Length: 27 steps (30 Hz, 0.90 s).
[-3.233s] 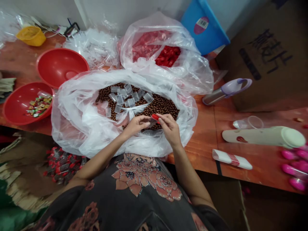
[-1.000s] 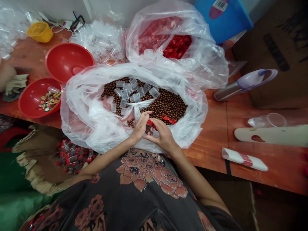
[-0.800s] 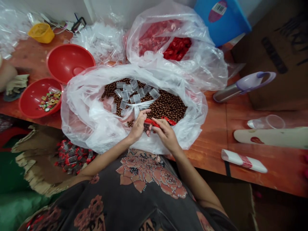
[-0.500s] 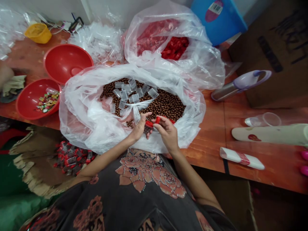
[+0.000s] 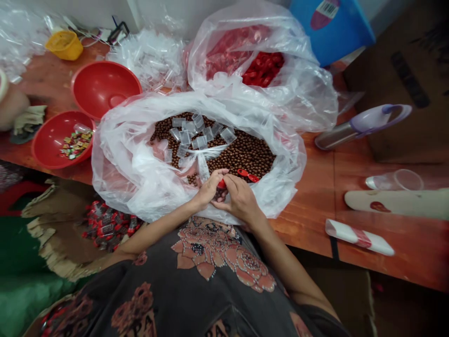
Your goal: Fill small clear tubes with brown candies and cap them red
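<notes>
Right hand [image 5: 243,199] drawn to left hand [image 5: 207,191], both pinching red-topped container [image 5: 221,185], lid [image 5: 253,178] beyond, red bowls [image 5: 101,84] leftward

We can barely make out the small red-topped container [image 5: 221,185], since the left hand [image 5: 207,191] and right hand [image 5: 242,199] cover most of it. The top edge chops off the blue tub [image 5: 331,35], and the right edge crops the cream bottle [image 5: 407,204] and the cardboard box [image 5: 389,131], whose dark markings [image 5: 409,80] are too smeared for us to read. We can't place the rounded thing [image 5: 12,107] cut off at left, tbh.
</notes>
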Available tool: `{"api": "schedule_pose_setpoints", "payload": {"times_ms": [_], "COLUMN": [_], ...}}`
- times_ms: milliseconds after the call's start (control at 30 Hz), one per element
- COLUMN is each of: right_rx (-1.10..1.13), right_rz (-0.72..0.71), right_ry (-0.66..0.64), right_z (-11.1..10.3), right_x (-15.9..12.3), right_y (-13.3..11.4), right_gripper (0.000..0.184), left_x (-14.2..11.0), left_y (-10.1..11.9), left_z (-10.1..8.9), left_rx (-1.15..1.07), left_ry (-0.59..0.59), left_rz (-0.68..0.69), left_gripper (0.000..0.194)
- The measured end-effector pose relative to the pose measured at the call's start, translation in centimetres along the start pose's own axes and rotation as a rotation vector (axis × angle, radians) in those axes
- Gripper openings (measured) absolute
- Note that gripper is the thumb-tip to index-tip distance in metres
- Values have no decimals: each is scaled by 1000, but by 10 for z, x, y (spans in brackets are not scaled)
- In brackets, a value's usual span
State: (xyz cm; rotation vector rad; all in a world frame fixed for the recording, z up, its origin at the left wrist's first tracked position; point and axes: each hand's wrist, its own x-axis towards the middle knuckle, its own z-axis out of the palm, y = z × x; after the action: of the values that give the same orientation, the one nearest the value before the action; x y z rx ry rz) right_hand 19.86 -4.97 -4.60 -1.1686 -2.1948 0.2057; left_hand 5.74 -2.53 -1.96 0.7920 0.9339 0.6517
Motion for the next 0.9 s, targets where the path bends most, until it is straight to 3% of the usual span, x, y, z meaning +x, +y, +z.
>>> {"api": "schedule_pose_setpoints", "payload": {"times_ms": [67,133,200,267,333,400,500,567,633,767,833,900], "right_rx": [17,45,67,72,73,89,124,76,-48,-221,-238,-232], "right_rz": [-10,38,88,77,29,16,88,189,311,397,398,409], "right_ry": [7,-18,-113,-246,-352,-371,-262,-156,-82,-149,-188,-165], "right_z": [1,2,4,5,5,4,1,-3,-7,-12,-12,-11], "right_x": [-1,-1,-2,-3,-3,-1,1,0,-2,-7,-9,-9], "right_y": [0,-2,-8,-14,-20,-21,-7,10,30,54,56,53], "right_gripper": [74,75,76,78,80,76,46,31,31,33,34,34], "left_x": [-2,-2,0,3,7,12,16,18,18,19,23,32], "left_y": [2,10,22,35,44,47,46,46,51,66,69,64], "left_z": [-5,-19,-43,-74,-105,-129,-147,-150,-150,-134,-114,-89], "left_rx": [126,366,672,970,1191,1322,1425,1471,1452,1286,1164,1020], "left_ry": [-27,-24,89,301,448,420,327,327,368,467,403,240], "left_rz": [26,144,320,437,405,305,258,244,241,345,357,294], "left_gripper": [43,40,34,26,19,21,29,31,26,20,25,27]}}
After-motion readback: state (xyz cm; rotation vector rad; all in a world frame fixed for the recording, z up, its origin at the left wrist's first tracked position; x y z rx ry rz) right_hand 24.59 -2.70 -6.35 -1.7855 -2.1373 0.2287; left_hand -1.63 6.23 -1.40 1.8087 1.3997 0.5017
